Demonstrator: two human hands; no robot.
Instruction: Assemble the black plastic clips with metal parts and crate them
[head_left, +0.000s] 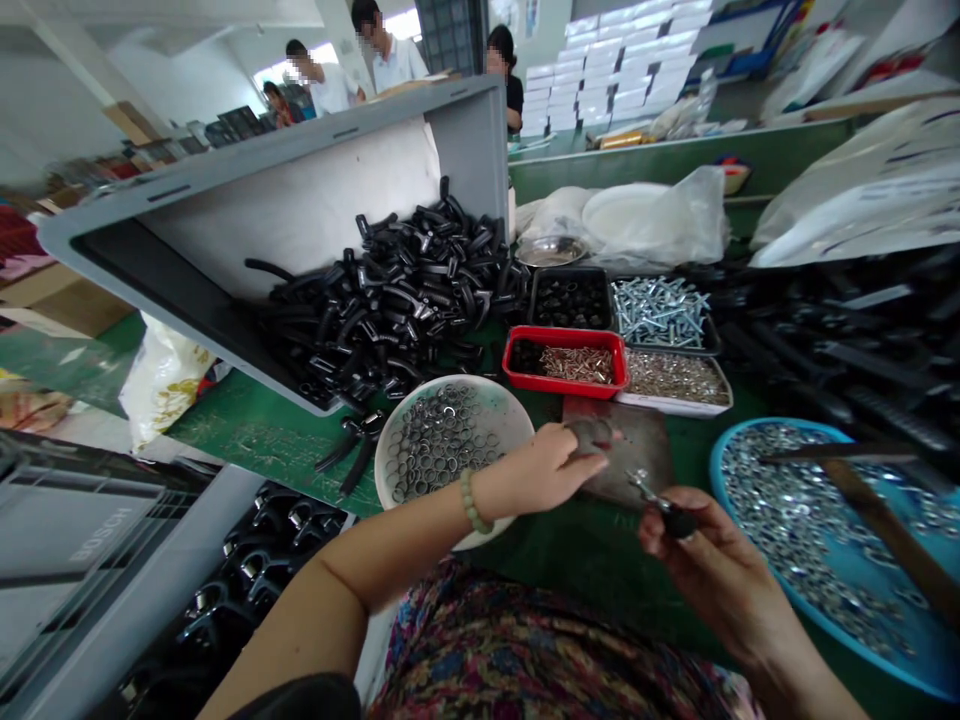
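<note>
My left hand point(544, 468), a pale bead bracelet on its wrist, is closed around a small dark part point(592, 432) over a brown metal plate point(637, 450) on the green table. My right hand point(712, 560) is closed on a short black piece with a thin metal clip or screw point(660, 500) sticking out to the upper left. The two hands are a few centimetres apart. A white bowl of small metal rings point(442, 440) stands just left of my left hand. A blue tray of shiny washers point(817, 540) lies right of my right hand.
A tipped grey crate point(285, 190) spills black plastic handles point(405, 300). Behind the plate stand a red tray of screws point(568, 362), a black tray point(571, 300), a bolt tray point(660, 312) and a tray of small parts point(675, 378). Long black parts lie at right. Several people stand at the back.
</note>
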